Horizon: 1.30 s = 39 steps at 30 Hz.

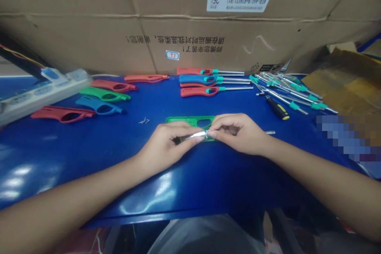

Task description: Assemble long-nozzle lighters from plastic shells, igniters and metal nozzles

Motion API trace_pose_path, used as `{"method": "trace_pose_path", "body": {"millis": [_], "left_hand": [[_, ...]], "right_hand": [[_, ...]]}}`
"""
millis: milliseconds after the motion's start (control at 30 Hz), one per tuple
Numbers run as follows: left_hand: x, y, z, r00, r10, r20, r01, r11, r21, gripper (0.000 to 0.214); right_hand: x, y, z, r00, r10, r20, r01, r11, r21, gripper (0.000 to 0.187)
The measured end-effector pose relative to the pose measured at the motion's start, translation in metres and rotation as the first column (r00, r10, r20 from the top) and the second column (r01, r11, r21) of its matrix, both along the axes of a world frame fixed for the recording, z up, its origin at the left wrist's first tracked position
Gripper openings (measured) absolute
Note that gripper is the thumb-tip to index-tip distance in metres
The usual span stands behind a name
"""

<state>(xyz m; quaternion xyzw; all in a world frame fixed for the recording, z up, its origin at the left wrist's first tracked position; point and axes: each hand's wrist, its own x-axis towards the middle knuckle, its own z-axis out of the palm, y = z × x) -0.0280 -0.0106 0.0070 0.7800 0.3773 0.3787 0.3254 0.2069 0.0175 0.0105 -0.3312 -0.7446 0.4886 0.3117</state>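
My left hand [175, 137] is closed around a small shiny, silvery tube-like piece [195, 135] that points to the right. My right hand [241, 131] pinches at the right end of this piece, with thumb and forefinger together; what lies between those fingertips is too small to make out. Beneath and behind both hands lies a green lighter handle shell [181, 119] on the blue table, partly covered by them. A thin metal rod end [270, 132] shows to the right of my right hand, the rest of it hidden.
Red, green and blue handle shells [64, 114] lie left near a power strip [44, 93]. Several small screws [144, 120] sit left of my hands. Gas lighters with metal barrels [199, 91] lie behind. Right are metal rods [297, 91] and a screwdriver [276, 108]. A cardboard box [104, 47] stands behind.
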Motion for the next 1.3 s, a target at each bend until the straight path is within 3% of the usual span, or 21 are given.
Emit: {"method": "trace_pose_path", "body": {"millis": [167,267,433,533,800,1000,1300], "left_hand": [[-0.011,0.003,0.011,0.988,0.024,-0.151,-0.008,0.994,0.108,0.024],[-0.017,0.003,0.018,0.958,0.016,-0.285,0.026,0.99,0.14,0.019],[-0.02,0.003,0.023,0.895,-0.024,-0.446,0.112,0.979,0.172,0.013],[-0.02,0.004,0.021,0.869,-0.024,-0.495,0.136,0.972,0.191,0.013],[-0.02,0.002,0.016,0.896,-0.003,-0.445,0.036,0.997,0.067,0.014],[-0.021,0.003,0.02,0.926,-0.021,-0.376,0.062,0.993,0.098,0.014],[-0.021,0.007,0.019,0.915,-0.016,-0.403,0.062,0.993,0.101,0.011]], "right_hand": [[0.004,0.0,0.005,0.999,-0.028,0.027,0.027,0.998,0.056,0.015],[0.009,0.003,0.008,0.995,-0.067,0.068,0.055,0.984,0.171,0.016],[0.014,0.007,0.006,0.983,-0.062,0.17,-0.032,0.866,0.5,0.013],[0.014,0.007,0.005,0.962,-0.015,0.272,-0.156,0.789,0.595,0.018],[0.015,0.001,0.008,0.87,0.008,0.492,-0.358,0.697,0.622,0.038],[0.016,0.001,0.008,0.817,0.02,0.576,-0.447,0.654,0.611,0.044],[0.014,-0.007,0.013,0.774,0.015,0.633,-0.485,0.657,0.577,0.043]]}}
